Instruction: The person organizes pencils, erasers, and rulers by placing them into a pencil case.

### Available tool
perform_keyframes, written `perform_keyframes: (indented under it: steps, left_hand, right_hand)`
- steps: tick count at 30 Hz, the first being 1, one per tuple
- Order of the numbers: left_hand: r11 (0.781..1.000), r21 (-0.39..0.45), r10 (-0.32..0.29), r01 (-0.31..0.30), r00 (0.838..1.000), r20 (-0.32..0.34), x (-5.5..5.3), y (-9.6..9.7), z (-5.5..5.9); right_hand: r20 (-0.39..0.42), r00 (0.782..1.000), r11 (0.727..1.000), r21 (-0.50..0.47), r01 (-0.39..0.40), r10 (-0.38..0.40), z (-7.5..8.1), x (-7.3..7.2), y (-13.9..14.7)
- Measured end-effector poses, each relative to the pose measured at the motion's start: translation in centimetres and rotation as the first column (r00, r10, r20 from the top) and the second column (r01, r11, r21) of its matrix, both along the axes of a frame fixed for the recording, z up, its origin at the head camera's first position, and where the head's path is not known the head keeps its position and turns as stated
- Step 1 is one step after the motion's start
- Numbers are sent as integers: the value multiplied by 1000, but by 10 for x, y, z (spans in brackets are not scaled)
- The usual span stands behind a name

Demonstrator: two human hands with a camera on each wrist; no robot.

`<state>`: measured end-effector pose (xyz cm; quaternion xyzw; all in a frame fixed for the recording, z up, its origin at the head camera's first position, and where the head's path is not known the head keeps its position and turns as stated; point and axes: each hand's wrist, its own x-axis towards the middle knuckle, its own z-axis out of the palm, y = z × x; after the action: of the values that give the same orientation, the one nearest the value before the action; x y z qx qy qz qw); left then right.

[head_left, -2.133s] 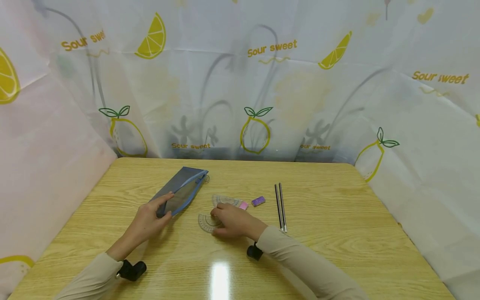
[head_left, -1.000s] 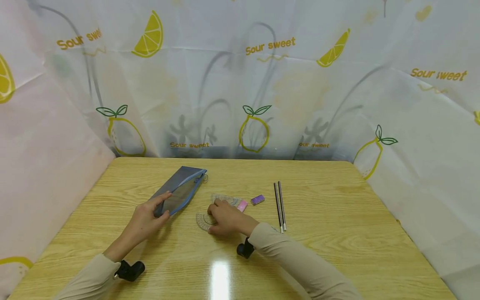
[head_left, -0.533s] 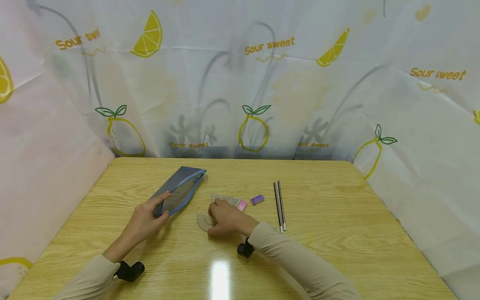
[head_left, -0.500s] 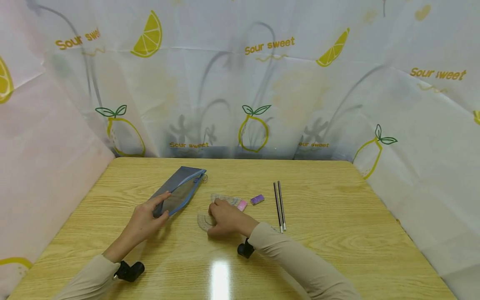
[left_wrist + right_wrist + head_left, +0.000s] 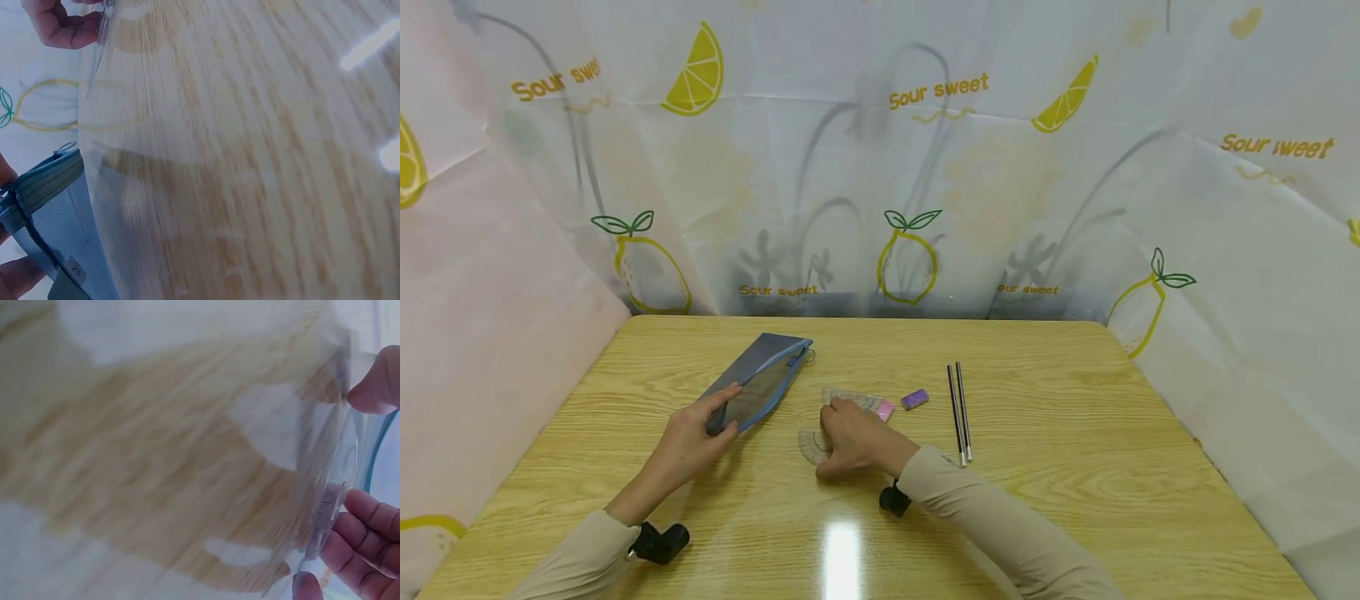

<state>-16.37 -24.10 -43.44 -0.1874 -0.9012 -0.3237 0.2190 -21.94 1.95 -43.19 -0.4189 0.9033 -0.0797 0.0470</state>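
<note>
In the head view my left hand (image 5: pixel 688 437) holds the near end of a dark, see-through zip pencil pouch (image 5: pixel 737 379); its zip is undone and the mouth gapes between thumb and fingers. The pouch's mesh side (image 5: pixel 69 225) with a small tag fills the lower left of the left wrist view. My right hand (image 5: pixel 859 437) grips a clear protractor (image 5: pixel 808 446) by its right part, thumb at the near edge and fingers at the far one. The clear plastic (image 5: pixel 331 494) shows between thumb and fingers in the right wrist view. The hand hides much of it.
Just beyond the right hand lies a clear ruler-like piece with a printed scale (image 5: pixel 850 394), a pink eraser (image 5: pixel 886 409) at its right end. A purple eraser (image 5: pixel 915 399) sits to the right, then two dark pencils (image 5: pixel 958 412) side by side. Printed curtains surround the wood-grain table (image 5: pixel 1075 467).
The right hand's fingertips have shifted slightly away from me along the protractor, its thumb staying at the near edge. The protractor has moved slightly. Left hand and pouch stay put.
</note>
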Motion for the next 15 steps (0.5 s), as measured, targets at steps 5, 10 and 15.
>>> perform_keyframes:
  steps: [5, 10, 15]
  left_hand:
    - [1000, -2, 3, -3, 1000, 7, 0, 0, 0]
    - [1000, -4, 1, -1, 1000, 6, 0, 1, 1]
    - [1000, -8, 5, -5, 1000, 5, 0, 1, 1]
  right_hand:
    - [-25, 1000, 1000, 11, -8, 8, -1, 0, 1]
    - [-50, 999, 999, 31, -15, 16, -1, 1, 2]
    - [-82, 996, 999, 25, -37, 39, -1, 1, 3]
